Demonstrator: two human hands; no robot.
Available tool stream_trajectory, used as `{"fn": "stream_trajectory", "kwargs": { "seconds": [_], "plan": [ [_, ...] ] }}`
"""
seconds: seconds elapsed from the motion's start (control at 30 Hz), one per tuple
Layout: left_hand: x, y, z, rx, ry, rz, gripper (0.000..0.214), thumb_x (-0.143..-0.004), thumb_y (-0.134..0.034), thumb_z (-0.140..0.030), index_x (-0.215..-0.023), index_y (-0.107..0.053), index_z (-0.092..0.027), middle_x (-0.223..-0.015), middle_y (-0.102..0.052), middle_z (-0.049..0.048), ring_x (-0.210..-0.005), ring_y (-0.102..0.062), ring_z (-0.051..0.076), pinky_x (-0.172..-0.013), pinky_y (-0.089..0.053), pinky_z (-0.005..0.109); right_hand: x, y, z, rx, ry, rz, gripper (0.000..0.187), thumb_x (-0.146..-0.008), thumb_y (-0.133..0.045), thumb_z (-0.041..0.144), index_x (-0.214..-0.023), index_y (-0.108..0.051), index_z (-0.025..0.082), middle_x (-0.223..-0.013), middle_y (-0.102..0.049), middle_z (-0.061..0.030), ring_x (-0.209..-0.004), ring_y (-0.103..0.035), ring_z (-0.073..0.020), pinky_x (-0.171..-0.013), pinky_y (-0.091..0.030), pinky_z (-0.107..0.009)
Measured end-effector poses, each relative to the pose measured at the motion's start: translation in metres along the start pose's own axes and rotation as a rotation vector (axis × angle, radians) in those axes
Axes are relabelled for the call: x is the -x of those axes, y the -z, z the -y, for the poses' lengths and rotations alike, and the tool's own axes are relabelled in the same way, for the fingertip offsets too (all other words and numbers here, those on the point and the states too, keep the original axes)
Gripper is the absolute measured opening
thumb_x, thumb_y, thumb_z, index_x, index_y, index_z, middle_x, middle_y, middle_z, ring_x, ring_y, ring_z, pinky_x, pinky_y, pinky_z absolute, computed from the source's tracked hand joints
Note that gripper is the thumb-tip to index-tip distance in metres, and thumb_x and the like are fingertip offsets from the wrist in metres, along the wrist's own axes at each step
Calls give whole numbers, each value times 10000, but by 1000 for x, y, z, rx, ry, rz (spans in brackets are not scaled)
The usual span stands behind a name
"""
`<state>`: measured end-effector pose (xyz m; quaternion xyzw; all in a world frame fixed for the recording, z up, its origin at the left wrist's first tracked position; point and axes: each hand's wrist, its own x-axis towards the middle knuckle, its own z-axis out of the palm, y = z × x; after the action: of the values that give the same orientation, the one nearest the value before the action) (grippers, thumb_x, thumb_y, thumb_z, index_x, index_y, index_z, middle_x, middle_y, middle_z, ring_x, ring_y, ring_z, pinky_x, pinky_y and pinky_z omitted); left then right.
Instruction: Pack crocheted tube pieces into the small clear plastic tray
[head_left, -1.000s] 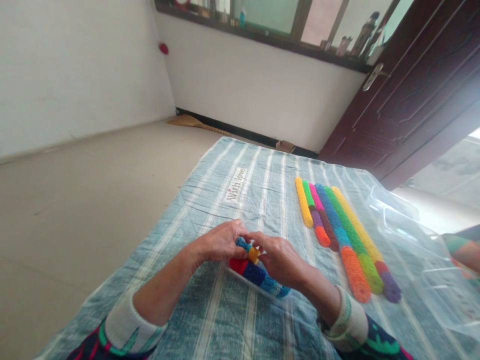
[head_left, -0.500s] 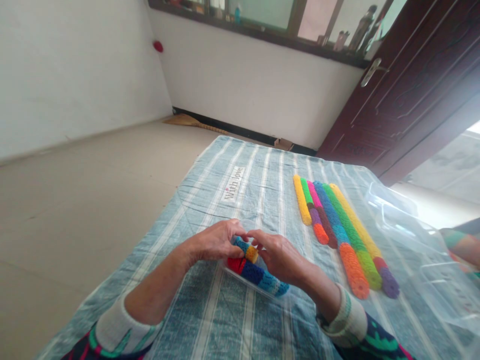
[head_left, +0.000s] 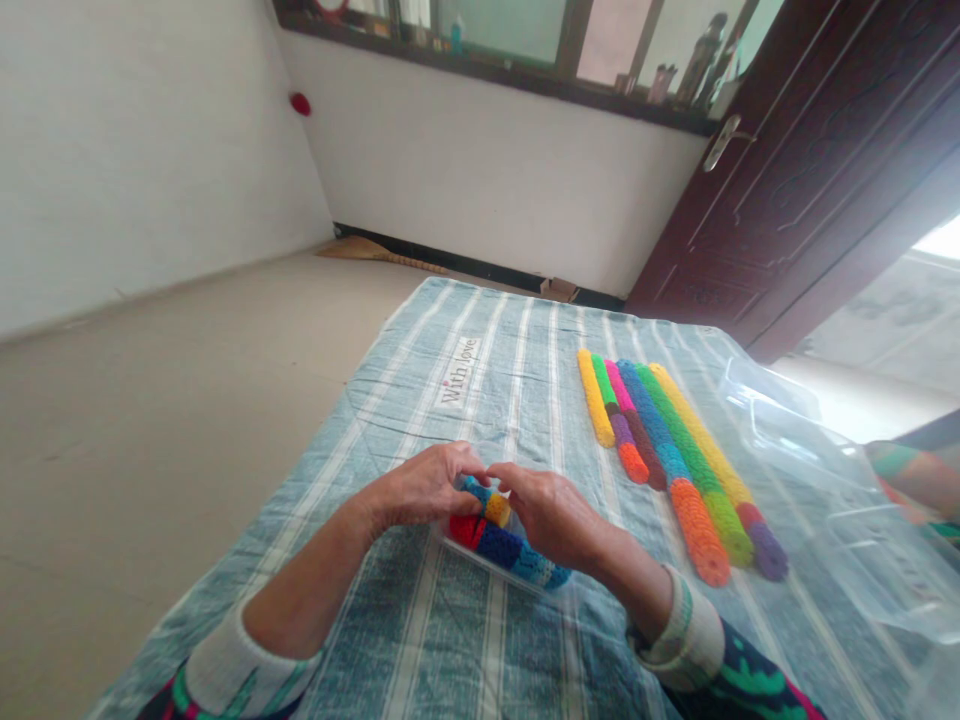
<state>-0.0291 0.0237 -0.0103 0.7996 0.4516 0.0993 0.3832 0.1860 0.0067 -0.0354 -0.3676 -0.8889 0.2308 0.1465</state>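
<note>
A small clear plastic box [head_left: 495, 578] lies in front of me on the cloth, holding crocheted discs stacked into rolls. Its near roll [head_left: 501, 545] runs from red through dark blue to light blue. Behind that is a shorter blue and yellow roll [head_left: 496, 510]. My left hand [head_left: 427, 487] bends over the box's left end, thumb and fingers closed on the blue part of the short roll. From the other side my right hand [head_left: 553, 508] curls its fingers around the yellow end; its fingertips are partly hidden. The two index fingers nearly meet above the box.
Several long, multicoloured crocheted rolls [head_left: 679, 470] lie side by side on the striped tablecloth [head_left: 517, 400]. Clear plastic containers [head_left: 810, 440] stand at the right edge. Another person's arm [head_left: 919, 480] shows beyond them. A dark door [head_left: 750, 190] is at the back right.
The whole view has shifted slightly, so things appear a little further left. Both hands remain at the box, with only small finger movements.
</note>
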Motion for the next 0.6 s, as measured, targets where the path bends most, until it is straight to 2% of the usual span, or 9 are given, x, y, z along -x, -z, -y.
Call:
{"fn": "stream_trajectory", "kwargs": {
  "seconds": [0.17, 0.3, 0.4, 0.6],
  "plan": [
    [1, 2, -2, -14, 4, 4, 341, -738, -647, -376, -1005, -745, -188, -990, -668, 55, -957, -613, 243, -882, -449, 328, 9, 6, -7, -71, -19, -127, 407, -899, -437, 35, -1265, -560, 167, -1096, -728, -123, -981, -712, -217, -810, -547, -334],
    [3, 5, -4, -32, 17, 0, 353, -747, -633, -392, -1010, -732, -178, -1006, -673, 62, -983, -618, 248, -921, -448, 335, 26, 20, -10, -138, 5, -369, 323, -927, -468, 113, -1204, -618, 185, -1051, -748, -102, -933, -727, -206, -806, -575, -334],
    [3, 6, -5, -52, 49, -2, 345, -753, -611, -372, -1027, -725, -197, -1043, -686, 58, -1032, -617, 252, -953, -450, 346, 49, 28, -8, -118, -6, -554, 238, -935, -512, 162, -1113, -666, 198, -981, -761, -84, -860, -734, -199, -774, -588, -311],
    [2, 8, -4, -57, 93, -32, 359, -745, -600, -395, -1030, -730, -220, -1115, -711, 68, -1086, -634, 275, -972, -476, 371, 101, 13, -14, -61, -22, -739, 164, -945, -528, 157, -1002, -677, 195, -872, -759, -56, -752, -730, -182, -667, -570, -248]
  ]
}}
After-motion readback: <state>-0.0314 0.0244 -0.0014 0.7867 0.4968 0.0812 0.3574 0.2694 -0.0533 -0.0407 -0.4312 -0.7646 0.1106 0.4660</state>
